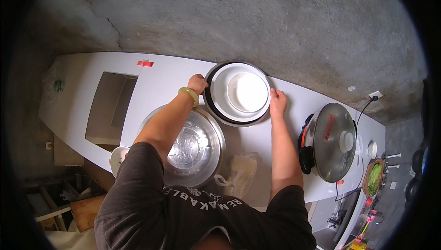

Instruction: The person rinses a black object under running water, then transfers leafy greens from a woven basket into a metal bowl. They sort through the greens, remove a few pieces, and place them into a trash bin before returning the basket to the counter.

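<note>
Near the wall, a round dark pan (208,101) with a metal rim holds a white basin (219,96), and a smaller white bowl (248,92) sits inside that. My left hand (197,84) grips the pan's left rim, a pale green bangle (189,95) on its wrist. On the opposite side, my right hand (277,101) holds the right rim. A wide stainless steel basin (215,160) stands closer to my body, partly covered by my left forearm. Beside it lies a tied clear plastic bag (243,172) with pale contents I cannot make out.
An electric pan with a glass lid (325,160) stands to the right, its cord running to a wall socket (376,95). A rectangular cutout (110,108) opens in the white countertop (165,74) at left. A patterned bowl (119,157) sits at the front edge; a basket of greens (373,177) is far right.
</note>
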The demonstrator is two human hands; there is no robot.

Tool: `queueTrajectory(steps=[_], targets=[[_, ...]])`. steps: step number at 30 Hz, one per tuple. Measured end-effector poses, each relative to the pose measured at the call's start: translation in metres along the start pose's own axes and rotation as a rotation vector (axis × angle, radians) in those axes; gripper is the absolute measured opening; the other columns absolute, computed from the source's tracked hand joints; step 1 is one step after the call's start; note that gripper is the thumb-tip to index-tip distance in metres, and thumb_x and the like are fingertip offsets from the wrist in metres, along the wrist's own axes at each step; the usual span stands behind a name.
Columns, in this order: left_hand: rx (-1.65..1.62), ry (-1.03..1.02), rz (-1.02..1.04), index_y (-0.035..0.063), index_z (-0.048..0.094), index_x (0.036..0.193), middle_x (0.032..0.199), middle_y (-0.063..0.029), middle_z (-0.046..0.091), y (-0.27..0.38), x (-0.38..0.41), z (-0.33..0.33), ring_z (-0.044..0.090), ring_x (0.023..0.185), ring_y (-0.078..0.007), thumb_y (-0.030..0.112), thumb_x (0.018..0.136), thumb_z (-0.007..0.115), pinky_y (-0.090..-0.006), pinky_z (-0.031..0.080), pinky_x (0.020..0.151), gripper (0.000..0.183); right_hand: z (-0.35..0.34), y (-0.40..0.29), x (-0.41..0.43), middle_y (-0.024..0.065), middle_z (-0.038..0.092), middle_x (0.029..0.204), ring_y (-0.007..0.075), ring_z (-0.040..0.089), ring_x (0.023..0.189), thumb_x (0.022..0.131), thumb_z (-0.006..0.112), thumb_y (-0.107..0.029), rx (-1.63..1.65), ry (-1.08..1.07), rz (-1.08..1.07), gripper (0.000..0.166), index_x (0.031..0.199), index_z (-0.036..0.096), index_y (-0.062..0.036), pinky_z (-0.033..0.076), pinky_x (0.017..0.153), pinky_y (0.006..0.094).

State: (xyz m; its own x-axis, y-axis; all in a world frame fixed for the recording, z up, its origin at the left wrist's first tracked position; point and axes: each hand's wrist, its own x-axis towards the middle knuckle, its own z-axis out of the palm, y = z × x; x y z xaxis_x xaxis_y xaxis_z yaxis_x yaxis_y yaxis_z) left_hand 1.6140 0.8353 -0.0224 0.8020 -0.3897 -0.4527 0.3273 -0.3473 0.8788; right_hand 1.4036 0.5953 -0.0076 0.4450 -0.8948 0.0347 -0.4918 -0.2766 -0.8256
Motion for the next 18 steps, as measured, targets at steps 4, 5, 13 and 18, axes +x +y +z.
queueTrajectory(steps=[4,5,13,18], targets=[[0.090,-0.004,0.008,-0.0052,0.061,0.091,0.079,-0.0162,0.064,0.001,0.002,-0.001,0.064,0.066,-0.0281,-0.001,0.070,0.060,-0.0363,0.055,0.055,0.021,-0.002,0.000,-0.001,0.0114,0.067,0.084,0.0291,0.063,0.079,0.082,0.062,-0.033,-0.073,-0.037,-0.020,0.031,0.096,0.065,-0.0056,0.048,0.073,0.0386],[0.074,-0.030,-0.003,-0.0054,0.061,0.091,0.080,-0.0163,0.064,0.002,0.001,-0.003,0.064,0.065,-0.0282,0.002,0.071,0.061,-0.0359,0.054,0.054,0.022,-0.004,0.000,-0.002,0.0117,0.067,0.086,0.0292,0.063,0.079,0.083,0.061,-0.033,-0.101,-0.053,-0.038,0.031,0.098,0.064,-0.0060,0.048,0.073,0.0389],[0.552,-0.119,0.326,-0.0049,0.057,0.109,0.104,-0.0192,0.062,0.020,-0.067,-0.085,0.061,0.093,-0.0272,0.030,0.075,0.071,-0.0341,0.050,0.080,0.051,-0.034,-0.043,-0.068,0.0095,0.059,0.096,0.0267,0.061,0.078,0.082,0.062,-0.022,-0.338,0.040,-0.385,0.026,0.104,0.060,-0.0080,0.048,0.069,0.0378],[0.765,-0.059,0.292,-0.0030,0.054,0.115,0.108,-0.0198,0.061,0.000,-0.162,-0.164,0.059,0.102,-0.0291,0.026,0.070,0.075,-0.0339,0.046,0.087,0.057,-0.036,-0.066,-0.163,0.0090,0.060,0.093,0.0245,0.061,0.075,0.080,0.064,-0.026,-0.202,-0.360,-0.410,0.026,0.098,0.061,-0.0069,0.048,0.069,0.0377]])
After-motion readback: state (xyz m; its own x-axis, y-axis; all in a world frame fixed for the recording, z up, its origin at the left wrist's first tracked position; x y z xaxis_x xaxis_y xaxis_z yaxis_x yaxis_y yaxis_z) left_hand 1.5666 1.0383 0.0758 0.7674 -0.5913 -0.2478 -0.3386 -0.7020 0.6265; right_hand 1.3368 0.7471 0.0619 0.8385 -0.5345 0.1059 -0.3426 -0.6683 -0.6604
